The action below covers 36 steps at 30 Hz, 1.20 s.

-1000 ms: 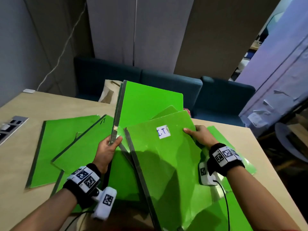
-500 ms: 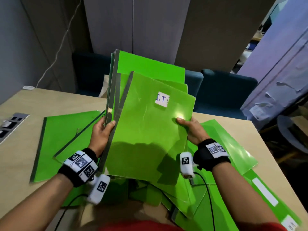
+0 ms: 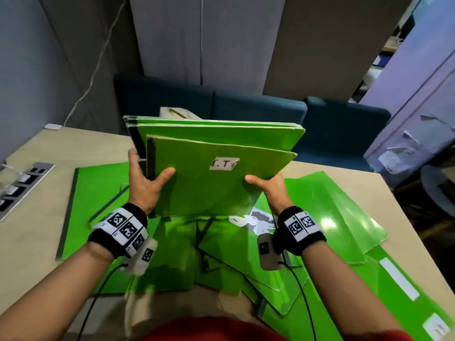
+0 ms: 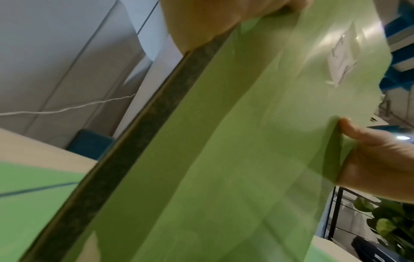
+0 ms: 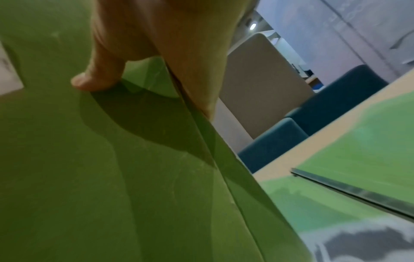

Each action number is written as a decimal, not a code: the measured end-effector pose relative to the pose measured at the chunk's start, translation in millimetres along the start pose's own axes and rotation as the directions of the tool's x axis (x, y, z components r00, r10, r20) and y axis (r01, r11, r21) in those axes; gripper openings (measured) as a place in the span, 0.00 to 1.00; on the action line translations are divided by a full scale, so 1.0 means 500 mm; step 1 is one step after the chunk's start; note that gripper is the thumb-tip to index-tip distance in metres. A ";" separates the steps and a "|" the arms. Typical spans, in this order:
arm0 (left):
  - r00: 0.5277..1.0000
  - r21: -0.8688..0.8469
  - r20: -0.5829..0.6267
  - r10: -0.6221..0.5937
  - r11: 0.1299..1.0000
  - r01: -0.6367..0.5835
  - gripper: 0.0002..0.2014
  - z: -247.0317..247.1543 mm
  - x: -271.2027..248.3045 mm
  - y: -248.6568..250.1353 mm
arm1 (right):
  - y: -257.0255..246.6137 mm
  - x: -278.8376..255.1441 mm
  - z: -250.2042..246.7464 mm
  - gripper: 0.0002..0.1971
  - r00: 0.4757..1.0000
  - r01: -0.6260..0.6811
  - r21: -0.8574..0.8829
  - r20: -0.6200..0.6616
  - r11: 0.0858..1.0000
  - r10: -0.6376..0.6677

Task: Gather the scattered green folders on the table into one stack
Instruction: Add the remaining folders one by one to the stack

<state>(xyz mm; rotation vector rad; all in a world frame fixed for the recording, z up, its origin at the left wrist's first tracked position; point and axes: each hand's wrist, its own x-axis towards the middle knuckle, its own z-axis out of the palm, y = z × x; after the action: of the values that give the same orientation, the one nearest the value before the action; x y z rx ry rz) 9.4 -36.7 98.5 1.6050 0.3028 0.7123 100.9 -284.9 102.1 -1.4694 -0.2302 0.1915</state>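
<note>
From the head view, the left hand point(image 3: 145, 183) and right hand point(image 3: 269, 187) are each gripping a side of the bundle point(image 3: 216, 168), raised above loose folders point(image 3: 327, 212) lying on the bench point(image 3: 37, 232). Squaring its uneven edges before setting it down would help.

The left wrist view is showing the dark spine point(image 4: 139, 141), blurred.

The right wrist view is hiding the fingers behind the bundle; only the thumb point(image 5: 98, 78) is showing.

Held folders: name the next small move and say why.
Probably tap the held folders edge-down on the table to square them: the left hand and right hand grip them upright, edges uneven, and loose folders remain to collect.
</note>
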 end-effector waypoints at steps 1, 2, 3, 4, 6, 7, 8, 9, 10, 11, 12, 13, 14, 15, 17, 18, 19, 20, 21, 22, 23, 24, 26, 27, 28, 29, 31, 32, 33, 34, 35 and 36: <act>1.000 0.010 0.005 -0.028 1.000 0.028 0.56 0.004 -0.002 -0.009 | 0.013 -0.002 0.002 0.23 1.000 -0.015 -0.010 -0.010 1.000 0.015; 0.999 0.017 0.008 -0.047 0.999 0.047 0.55 0.010 -0.006 -0.016 | 0.025 -0.005 0.005 0.23 1.000 -0.028 -0.020 -0.011 0.999 0.028; 0.997 0.016 0.016 -0.072 0.997 0.071 0.52 0.014 -0.012 -0.020 | 0.034 -0.009 0.009 0.22 0.999 -0.041 -0.025 -0.016 0.999 0.041; 0.996 0.014 0.011 -0.090 0.996 0.089 0.47 0.018 -0.016 -0.023 | 0.039 -0.012 0.012 0.21 0.998 -0.051 -0.015 -0.025 0.999 0.051; 0.996 -0.008 -0.009 -0.092 0.996 0.092 0.44 0.017 -0.014 -0.023 | 0.028 -0.011 0.019 0.20 0.998 -0.054 0.036 -0.027 0.998 0.055; 0.998 -0.042 -0.021 -0.063 0.997 0.062 0.43 0.016 -0.011 -0.015 | 0.017 -0.010 0.020 0.19 0.999 -0.043 0.065 -0.025 0.997 0.045; 0.999 -0.061 -0.038 -0.030 0.998 0.027 0.42 0.014 -0.007 -0.008 | 0.005 -0.007 0.019 0.18 1.000 -0.023 0.084 -0.018 0.996 0.024; 0.999 -0.072 -0.052 -0.005 0.997 0.002 0.39 0.013 -0.009 0.004 | -0.004 -0.006 0.018 0.16 1.000 0.001 0.095 -0.008 0.995 0.000; 0.998 -0.078 -0.062 0.019 0.997 -0.024 0.34 0.013 -0.011 0.011 | -0.009 -0.006 0.017 0.15 1.000 0.026 0.106 -0.005 0.994 -0.025; 0.997 -0.058 -0.080 0.021 0.998 -0.026 0.29 0.011 -0.013 0.008 | -0.011 -0.009 0.018 0.15 0.999 0.050 0.123 -0.012 0.991 -0.049; 0.995 -0.033 -0.095 0.023 0.999 -0.026 0.27 0.008 -0.021 0.001 | -0.005 -0.013 0.019 0.16 0.998 0.067 0.142 -0.023 0.988 -0.064; 0.995 -0.011 -0.102 0.003 1.000 -0.004 0.27 0.005 -0.032 -0.011 | 0.004 -0.020 0.021 0.20 0.997 0.069 0.152 -0.034 0.986 -0.064; 0.996 0.002 -0.092 -0.019 1.000 0.019 0.29 0.002 -0.045 -0.029 | 0.011 -0.028 0.024 0.26 0.998 0.063 0.148 -0.036 0.987 -0.058; 0.997 0.009 -0.069 -0.043 0.999 0.044 0.32 0.000 -0.057 -0.043 | 0.018 -0.034 0.027 0.32 0.998 0.054 0.144 -0.035 0.988 -0.049; 0.995 0.040 -0.048 -0.088 0.995 0.090 0.38 -0.003 -0.077 -0.061 | 0.028 -0.039 0.030 0.35 0.998 0.056 0.137 -0.042 0.989 -0.050; 0.994 0.054 -0.055 -0.095 0.994 0.098 0.38 -0.002 -0.082 -0.067 | 0.033 -0.041 0.029 0.33 0.998 0.056 0.131 -0.042 0.990 -0.051; 0.994 0.060 -0.058 -0.093 0.994 0.096 0.38 -0.002 -0.084 -0.073 | 0.039 -0.041 0.030 0.29 0.998 0.047 0.119 -0.041 0.992 -0.043; 0.994 0.057 -0.049 -0.097 0.993 0.100 0.36 0.001 -0.086 -0.080 | 0.045 -0.042 0.029 0.26 0.999 0.032 0.094 -0.042 0.995 -0.028; 0.994 0.069 -0.036 -0.108 0.992 0.110 0.33 0.002 -0.089 -0.086 | 0.052 -0.044 0.029 0.24 0.999 0.005 0.060 -0.038 0.998 -0.003; 0.993 0.091 -0.007 -0.122 0.988 0.122 0.31 0.003 -0.091 -0.087 | 0.061 -0.045 0.028 0.21 0.999 -0.029 0.033 -0.037 0.999 0.030; 0.990 0.117 0.021 -0.137 0.984 0.133 0.29 0.003 -0.094 -0.091 | 0.071 -0.046 0.027 0.19 0.997 -0.064 0.016 -0.037 0.998 0.065; 0.989 0.141 0.045 -0.143 0.981 0.135 0.28 0.000 -0.095 -0.097 | 0.076 -0.047 0.025 0.17 0.995 -0.090 0.017 -0.041 0.996 0.091; 0.987 0.178 0.070 -0.142 0.976 0.128 0.26 -0.010 -0.087 -0.106 | 0.073 -0.041 0.027 0.14 0.993 -0.104 0.042 -0.042 0.994 0.106; 0.987 0.178 0.090 -0.136 0.977 0.119 0.25 -0.013 -0.077 -0.104 | 0.066 -0.036 0.026 0.13 0.993 -0.099 0.063 -0.052 0.993 0.102; 0.985 0.164 0.116 -0.130 0.980 0.110 0.24 -0.017 -0.065 -0.098 | 0.056 -0.030 0.026 0.14 0.993 -0.093 0.090 -0.059 0.992 0.098; 0.981 0.141 0.147 -0.126 0.984 0.105 0.22 -0.017 -0.051 -0.091 | 0.044 -0.025 0.022 0.14 0.993 -0.083 0.118 -0.069 0.990 0.091; 0.965 0.055 0.223 -0.134 0.991 0.125 0.17 -0.023 -0.027 -0.067 | 0.027 -0.012 0.016 0.13 0.994 -0.063 0.177 -0.076 0.982 0.078; 0.955 0.022 0.258 -0.149 0.989 0.148 0.16 -0.019 -0.018 -0.057 | 0.019 -0.008 0.009 0.13 0.994 -0.052 0.205 -0.082 0.977 0.070; 0.947 0.019 0.276 -0.167 0.986 0.168 0.20 -0.017 -0.013 -0.053 | 0.010 -0.003 0.007 0.13 0.993 -0.052 0.232 -0.087 0.971 0.074; 0.931 0.021 0.308 -0.198 0.979 0.201 0.21 -0.009 -0.010 -0.052 | 0.005 0.001 -0.001 0.14 0.991 -0.049 0.268 -0.105 0.962 0.080; 0.916 0.004 0.331 -0.225 0.972 0.237 0.18 -0.002 -0.009 -0.051 | -0.001 0.003 -0.005 0.14 0.988 -0.056 0.305 -0.122 0.951 0.097; 0.903 -0.012 0.352 -0.247 0.963 0.268 0.12 0.004 -0.008 -0.055 | -0.003 0.005 -0.010 0.15 0.983 -0.067 0.343 -0.140 0.937 0.121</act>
<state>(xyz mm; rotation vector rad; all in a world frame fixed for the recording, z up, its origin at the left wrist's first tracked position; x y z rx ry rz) 13.3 -35.7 70.8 1.5634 0.2256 0.2235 104.4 -289.2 103.3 -1.1476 0.0056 0.1797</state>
